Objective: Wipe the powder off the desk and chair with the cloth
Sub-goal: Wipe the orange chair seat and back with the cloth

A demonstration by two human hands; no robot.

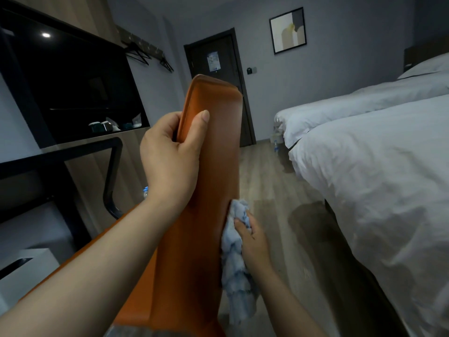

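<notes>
Here we are at the smooth orange leather chair back (218, 147), rising tall in the middle of our view. Our left hand (170, 154) grips its upper part: the thumb lies flat across the near face and the fingers curl round the far left edge. Below and to the right of that hand, our right hand (254, 242) clutches the fluffy pale blue cloth (234, 266), fingers curled into the bunched fabric, and presses it against the chair back's right edge. The cloth touches the leather there, and a loose length hangs down beneath the right hand alongside the chair.

To the left of our left hand sits the wood-topped, black-framed worktop (80, 150), with a dark television screen (73, 79) on the wall above it. To the right of our right hand, 2 beds with white bedding (376, 171) line up, well apart from the chair, with grey wooden floor (267, 181) between. Beyond the left hand, past the chair's top, we see a dark door (218, 52) and a framed picture (288, 30) on the grey wall.
</notes>
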